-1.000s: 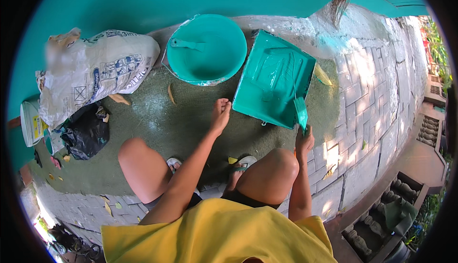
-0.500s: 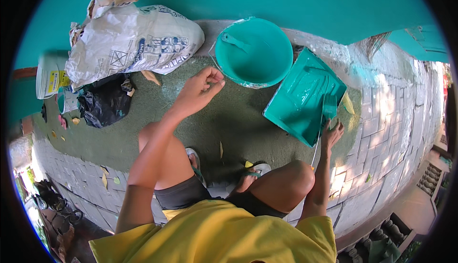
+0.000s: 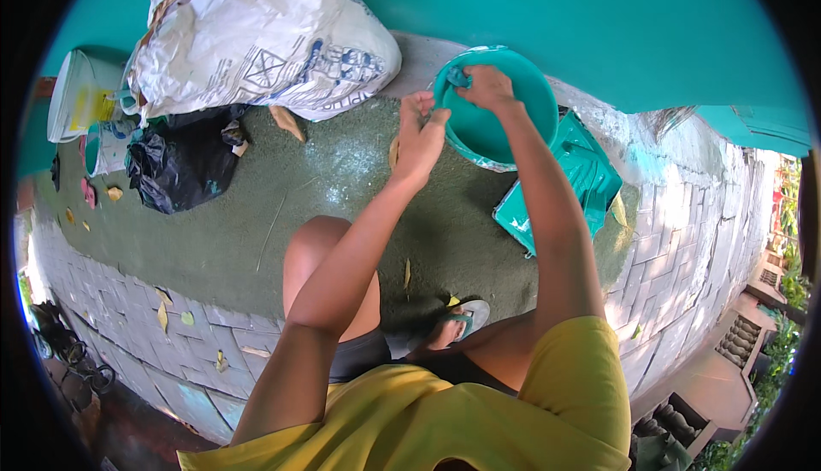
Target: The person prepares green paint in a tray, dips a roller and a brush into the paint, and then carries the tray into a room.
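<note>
A teal bucket (image 3: 479, 133) with paint smears on its rim stands against the wall. My right hand (image 3: 489, 88) reaches over it, fingers closed on a paint-coated tool (image 3: 459, 76) at the left inner side; the tool's lower part is hidden. At the left rim, my left hand (image 3: 421, 138) has its fingers curled and seems to grip the bucket's edge. My right forearm partly covers the teal paint tray (image 3: 590, 167), which holds wet paint.
A large white sack (image 3: 274, 44) stands left of the bucket, with a black plastic bag (image 3: 184, 167), a white tub (image 3: 73, 99) and a smaller paint-stained container (image 3: 107, 148) nearby. The teal wall (image 3: 556, 18) runs behind. Dry leaves lie on the ground.
My right hand has left the tray, where it was at a brush, and moved up to the tool in the bucket. My left hand has come against the rim. The view has shifted.
</note>
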{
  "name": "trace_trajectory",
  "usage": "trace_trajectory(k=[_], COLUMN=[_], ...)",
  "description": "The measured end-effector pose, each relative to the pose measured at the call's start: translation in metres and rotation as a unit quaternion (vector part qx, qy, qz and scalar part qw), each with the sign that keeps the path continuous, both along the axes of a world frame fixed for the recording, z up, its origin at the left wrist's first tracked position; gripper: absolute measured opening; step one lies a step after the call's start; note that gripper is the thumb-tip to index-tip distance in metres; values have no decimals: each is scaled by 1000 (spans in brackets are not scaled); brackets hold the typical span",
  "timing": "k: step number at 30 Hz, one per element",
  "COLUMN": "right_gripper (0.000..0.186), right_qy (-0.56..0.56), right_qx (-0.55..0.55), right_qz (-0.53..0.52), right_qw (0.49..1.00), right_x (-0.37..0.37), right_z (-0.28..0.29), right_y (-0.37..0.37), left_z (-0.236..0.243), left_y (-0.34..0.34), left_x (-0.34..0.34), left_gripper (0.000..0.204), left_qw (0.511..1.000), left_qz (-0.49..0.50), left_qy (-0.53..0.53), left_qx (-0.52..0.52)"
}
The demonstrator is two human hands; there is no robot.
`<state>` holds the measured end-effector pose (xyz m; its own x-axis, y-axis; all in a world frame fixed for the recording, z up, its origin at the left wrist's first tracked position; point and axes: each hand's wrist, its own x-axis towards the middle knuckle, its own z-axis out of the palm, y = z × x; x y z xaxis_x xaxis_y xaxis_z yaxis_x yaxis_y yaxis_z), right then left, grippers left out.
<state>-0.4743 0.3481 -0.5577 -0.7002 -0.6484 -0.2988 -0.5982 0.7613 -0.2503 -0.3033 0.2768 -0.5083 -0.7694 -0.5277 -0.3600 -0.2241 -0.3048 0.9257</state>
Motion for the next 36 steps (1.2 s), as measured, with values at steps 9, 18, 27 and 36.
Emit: trace_trajectory(k=[9, 18, 27, 36], right_gripper=[29, 20, 23, 20], right_qy=[-94, -7, 86, -13], right_qx=[-42, -140, -71, -192], right_qz=[17, 22, -58, -86], right_qw=[995, 990, 992, 977], right_x=[-4, 22, 17, 55], right_z=[33, 35, 11, 29], right_y=[110, 47, 93, 71], left_z=[15, 24, 3, -26], left_y=[-44, -58, -49, -9], left_x=[12, 23, 19, -5], left_gripper=[40, 40, 55, 46], left_qw=[997, 997, 992, 929], left_qz=[45, 50, -8, -46], left_qy=[56, 51, -31, -99], left_qx=[20, 7, 122, 355])
